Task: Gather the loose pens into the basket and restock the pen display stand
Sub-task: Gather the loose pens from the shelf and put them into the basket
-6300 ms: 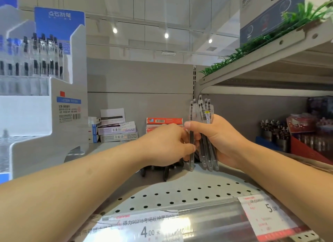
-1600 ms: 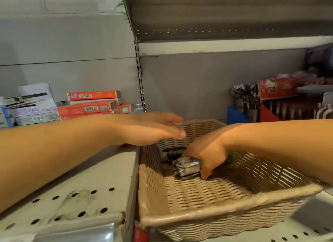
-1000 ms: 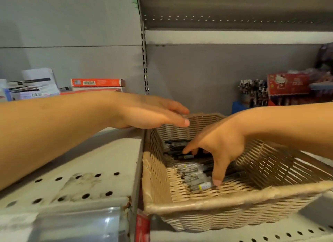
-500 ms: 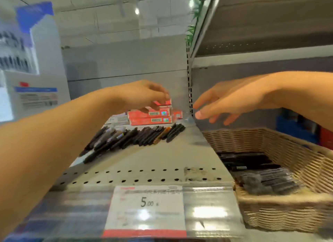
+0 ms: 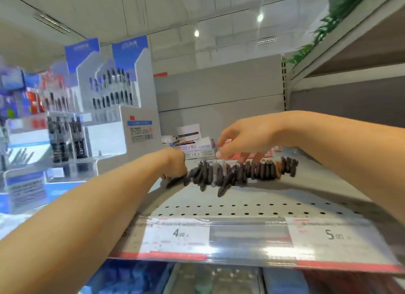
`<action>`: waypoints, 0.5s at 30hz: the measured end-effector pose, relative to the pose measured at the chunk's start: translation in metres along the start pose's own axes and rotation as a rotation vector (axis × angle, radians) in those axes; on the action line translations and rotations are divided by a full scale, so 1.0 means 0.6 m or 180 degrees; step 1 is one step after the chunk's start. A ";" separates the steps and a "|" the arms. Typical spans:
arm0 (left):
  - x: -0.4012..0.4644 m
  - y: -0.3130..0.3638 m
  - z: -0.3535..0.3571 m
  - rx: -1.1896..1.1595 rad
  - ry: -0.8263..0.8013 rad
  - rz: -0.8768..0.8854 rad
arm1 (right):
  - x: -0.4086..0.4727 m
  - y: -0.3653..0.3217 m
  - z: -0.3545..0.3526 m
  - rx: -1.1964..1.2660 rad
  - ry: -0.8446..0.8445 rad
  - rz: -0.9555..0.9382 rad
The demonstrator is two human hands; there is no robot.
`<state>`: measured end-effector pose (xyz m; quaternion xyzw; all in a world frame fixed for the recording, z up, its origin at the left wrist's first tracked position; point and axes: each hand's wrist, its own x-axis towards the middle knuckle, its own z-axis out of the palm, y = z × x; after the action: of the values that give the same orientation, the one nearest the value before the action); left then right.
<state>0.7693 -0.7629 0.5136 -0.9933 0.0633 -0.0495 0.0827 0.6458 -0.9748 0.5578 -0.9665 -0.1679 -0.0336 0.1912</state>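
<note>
Both hands left the basket; right hand (image 5: 245,138) hovers over pens (image 5: 238,173).

On the shelf (image 5: 252,197) front edge, the left price tag (image 5: 175,235) reads "4.00" and the right price tag (image 5: 328,235) reads "5.00", while the print on the pen display stand (image 5: 140,131) and its blue headers is too blurred to read.
</note>
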 end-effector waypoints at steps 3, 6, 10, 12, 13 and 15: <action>0.008 -0.006 -0.002 -0.0471 -0.0138 0.0013 | 0.050 -0.035 0.013 0.0203 0.0119 0.0000; 0.013 -0.016 -0.026 -0.1279 0.0193 0.0151 | 0.099 -0.049 0.026 0.0430 0.0412 -0.0022; 0.011 -0.021 -0.050 -0.3007 0.0571 0.0993 | 0.135 -0.032 0.046 0.0668 0.0950 -0.0081; 0.004 -0.020 -0.046 -0.3394 0.0663 0.1415 | 0.140 -0.023 0.056 0.0919 0.1045 -0.0094; 0.001 -0.020 -0.044 -0.3374 0.0730 0.1571 | 0.139 -0.020 0.060 0.1092 0.1084 -0.0111; -0.005 -0.020 -0.045 -0.3151 0.0968 0.1774 | 0.133 -0.021 0.065 0.1362 0.1153 -0.0189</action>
<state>0.7648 -0.7549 0.5418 -0.8414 0.3487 -0.1324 -0.3910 0.7168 -0.9237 0.5365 -0.8771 -0.1625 -0.1752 0.4167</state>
